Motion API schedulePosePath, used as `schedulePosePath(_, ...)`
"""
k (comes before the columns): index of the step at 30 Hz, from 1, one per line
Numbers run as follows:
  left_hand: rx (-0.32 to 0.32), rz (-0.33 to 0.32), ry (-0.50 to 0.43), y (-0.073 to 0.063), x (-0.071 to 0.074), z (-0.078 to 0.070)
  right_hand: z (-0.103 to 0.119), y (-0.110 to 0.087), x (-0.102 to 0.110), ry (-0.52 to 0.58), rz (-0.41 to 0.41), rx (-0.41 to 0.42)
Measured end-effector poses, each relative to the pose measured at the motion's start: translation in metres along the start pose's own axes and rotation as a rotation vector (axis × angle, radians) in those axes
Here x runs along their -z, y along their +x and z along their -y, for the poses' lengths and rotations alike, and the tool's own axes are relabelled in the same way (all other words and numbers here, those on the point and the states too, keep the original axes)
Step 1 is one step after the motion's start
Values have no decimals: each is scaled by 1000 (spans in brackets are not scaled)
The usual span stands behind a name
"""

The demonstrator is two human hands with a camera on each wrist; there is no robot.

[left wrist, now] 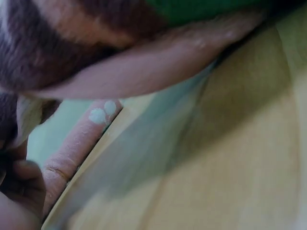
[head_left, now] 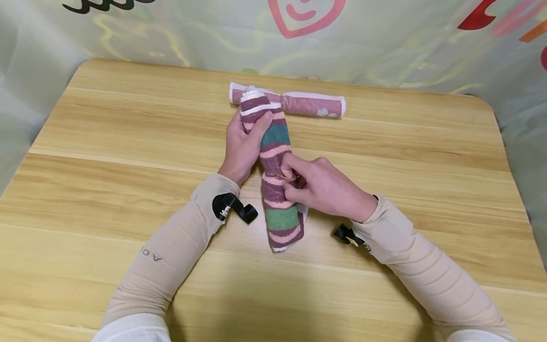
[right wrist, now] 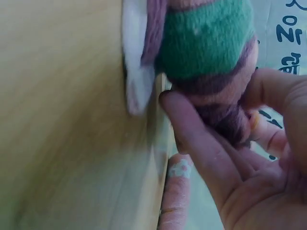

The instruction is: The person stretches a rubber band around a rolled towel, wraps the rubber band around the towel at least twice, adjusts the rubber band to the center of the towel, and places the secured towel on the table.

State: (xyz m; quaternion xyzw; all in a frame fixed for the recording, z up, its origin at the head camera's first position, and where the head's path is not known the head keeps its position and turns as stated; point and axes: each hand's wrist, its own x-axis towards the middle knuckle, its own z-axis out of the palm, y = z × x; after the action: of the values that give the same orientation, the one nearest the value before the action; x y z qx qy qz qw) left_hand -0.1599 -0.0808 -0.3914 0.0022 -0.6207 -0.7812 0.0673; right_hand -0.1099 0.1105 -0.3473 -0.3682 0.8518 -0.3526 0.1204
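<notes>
A rolled striped towel (head_left: 279, 219), purple, pink, green and teal, lies lengthwise in the middle of the head view, its far end raised off the table. My left hand (head_left: 243, 145) grips it near that far end, thumb on top. At the towel's narrowed waist, my right hand (head_left: 322, 185) pinches a thin rubber band (head_left: 275, 175) with curled fingers. The right wrist view shows the green stripe of the towel (right wrist: 206, 40) close up, with the right hand's fingers (right wrist: 206, 148) around the narrowed part.
Behind lies a second rolled towel (head_left: 314, 104), pink with a white edge, tied round its middle; the striped roll's far end overlaps it. Both sit on a wooden table (head_left: 128, 199). A patterned curtain (head_left: 205, 38) hangs along the far edge.
</notes>
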Motion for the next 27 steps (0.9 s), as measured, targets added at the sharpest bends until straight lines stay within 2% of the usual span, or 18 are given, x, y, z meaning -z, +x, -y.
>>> schedulePosePath(4, 37, 82, -14, -2, 1, 0, 0, 1, 1, 53, 30, -37)
schedulePosePath(8, 76, 104, -23, -4, 3, 1, -1, 2, 0, 86, 37, -60)
schedulePosePath(13, 82, 75, -51, -3, 5, 3, -3, 4, -3, 162, 11, -117)
schedulePosePath(16, 111, 51, -96, -3, 5, 3, -6, 6, -5, 212, 9, -171)
schedulePosePath(21, 149, 18, -139, -3, 5, 3, -12, 6, -8, 288, 85, -258)
schedulePosePath(27, 126, -32, -194, -2, 5, 6, -16, 6, -11, 347, 159, -276)
